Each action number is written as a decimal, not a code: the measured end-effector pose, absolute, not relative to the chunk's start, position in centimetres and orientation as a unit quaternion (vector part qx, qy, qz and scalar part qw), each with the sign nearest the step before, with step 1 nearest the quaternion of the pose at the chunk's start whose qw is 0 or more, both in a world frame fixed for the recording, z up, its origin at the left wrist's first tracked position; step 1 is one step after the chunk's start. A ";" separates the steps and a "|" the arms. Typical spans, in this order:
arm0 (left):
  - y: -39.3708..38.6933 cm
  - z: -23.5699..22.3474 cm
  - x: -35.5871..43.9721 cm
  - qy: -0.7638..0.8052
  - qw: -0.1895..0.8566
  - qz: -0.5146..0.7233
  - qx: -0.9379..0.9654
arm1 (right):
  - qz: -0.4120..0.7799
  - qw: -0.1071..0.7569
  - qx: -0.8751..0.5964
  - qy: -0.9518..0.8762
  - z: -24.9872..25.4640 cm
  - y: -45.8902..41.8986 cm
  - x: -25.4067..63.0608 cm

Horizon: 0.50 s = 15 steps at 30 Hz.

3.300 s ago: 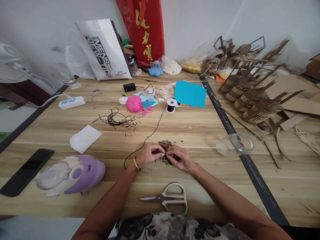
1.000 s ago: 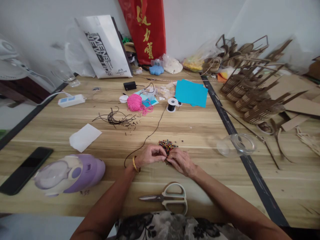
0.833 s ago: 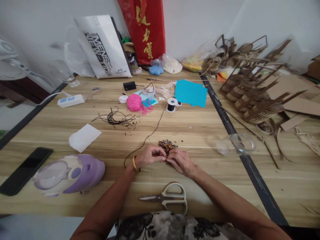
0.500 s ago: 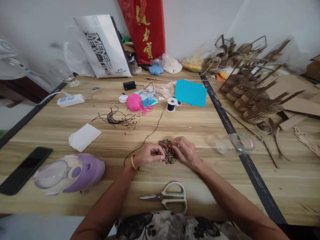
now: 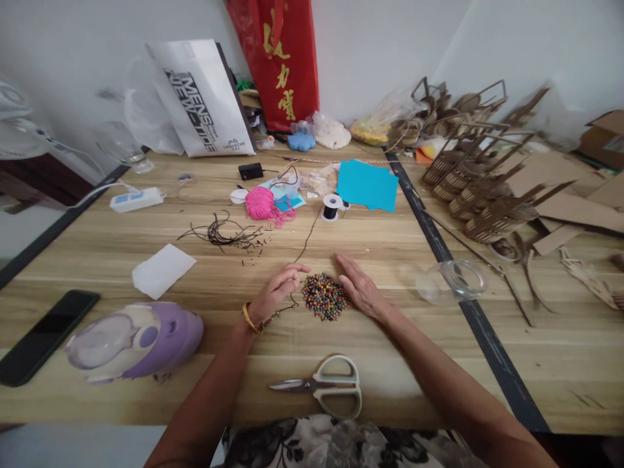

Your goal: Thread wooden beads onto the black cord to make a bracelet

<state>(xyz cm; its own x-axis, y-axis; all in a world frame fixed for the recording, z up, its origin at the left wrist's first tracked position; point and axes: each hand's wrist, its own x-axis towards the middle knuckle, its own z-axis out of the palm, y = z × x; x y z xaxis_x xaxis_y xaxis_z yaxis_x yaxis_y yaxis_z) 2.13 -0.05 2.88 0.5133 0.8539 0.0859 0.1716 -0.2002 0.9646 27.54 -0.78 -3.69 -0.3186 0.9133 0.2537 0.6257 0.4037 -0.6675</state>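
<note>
A pile of small multicoloured beads (image 5: 324, 297) lies on the wooden table (image 5: 390, 240) in front of me. My left hand (image 5: 277, 289) rests on its edge at the left of the pile, fingers stretched out. My right hand (image 5: 358, 289) lies the same way at the right, fingers flat and together. The two hands flank the beads. A thin black cord (image 5: 308, 237) runs from a small spool (image 5: 333, 207) down to my left hand. A short beaded stretch (image 5: 270, 318) shows by my left wrist.
Scissors (image 5: 322, 390) lie near the front edge. At the left are a purple device (image 5: 136, 338), a black phone (image 5: 41, 335) and a white paper (image 5: 163, 270). A clear jar (image 5: 453, 279) lies on its side at the right. Pink yarn (image 5: 258, 203), blue paper (image 5: 368, 184) and wooden cut-outs (image 5: 487, 188) sit further back.
Both hands were pinched together over the beads. They have parted and opened, and now lie stretched out on either side of the pile. The pile shows fully.
</note>
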 end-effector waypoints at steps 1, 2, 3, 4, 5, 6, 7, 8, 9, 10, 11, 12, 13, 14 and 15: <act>-0.1 2.7 2.3 0.373 0.507 0.327 0.705 | 0.226 0.294 -0.488 -0.790 -3.7 -0.9 27.5; -0.1 2.5 2.4 0.381 0.499 0.322 0.709 | 0.219 0.280 -0.482 -0.801 -3.6 -1.0 27.4; -0.1 2.1 2.7 0.389 0.490 0.316 0.714 | 0.212 0.267 -0.476 -0.810 -3.6 -1.1 27.4; -0.2 1.8 2.9 0.397 0.478 0.309 0.719 | 0.205 0.257 -0.470 -0.819 -3.5 -1.1 27.3; -0.2 1.3 3.2 0.405 0.466 0.299 0.728 | 0.200 0.248 -0.464 -0.826 -3.4 -1.2 27.3; -0.3 0.9 3.6 0.412 0.453 0.288 0.736 | 0.195 0.241 -0.457 -0.833 -3.4 -1.3 27.2; -0.3 0.5 3.9 0.417 0.442 0.280 0.743 | 0.192 0.236 -0.450 -0.840 -3.3 -1.3 27.2; -0.4 0.2 4.2 0.417 0.434 0.272 0.751 | 0.190 0.233 -0.441 -0.846 -3.3 -1.4 27.1; -0.5 -0.1 4.5 0.416 0.424 0.270 0.758 | 0.188 0.232 -0.431 -0.851 -3.2 -1.4 27.0; -0.6 -0.4 4.7 0.413 0.414 0.271 0.765 | 0.185 0.233 -0.422 -0.856 -3.2 -1.4 27.0; -0.6 -0.5 5.0 0.408 0.406 0.273 0.771 | 0.184 0.235 -0.414 -0.860 -3.2 -1.5 26.9; -0.7 -0.6 5.2 0.403 0.399 0.275 0.776 | 0.183 0.236 -0.405 -0.864 -3.2 -1.5 26.8; -0.8 -0.6 5.4 0.396 0.394 0.277 0.781 | 0.182 0.238 -0.397 -0.867 -3.2 -1.5 26.7; -0.9 -0.6 5.5 0.390 0.391 0.277 0.786 | 0.182 0.239 -0.389 -0.871 -3.3 -1.5 26.6; -0.9 -0.6 5.6 0.384 0.387 0.277 0.791 | 0.182 0.240 -0.382 -0.874 -3.3 -1.5 26.5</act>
<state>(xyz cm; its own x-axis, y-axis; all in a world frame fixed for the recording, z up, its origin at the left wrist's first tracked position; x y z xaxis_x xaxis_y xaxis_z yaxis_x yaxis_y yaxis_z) 5.63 -0.95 -0.59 0.5510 0.8226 0.1403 0.3938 -0.4046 0.8254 26.51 -1.50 -3.28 -0.5932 0.7550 0.2796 0.5807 0.6418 -0.5009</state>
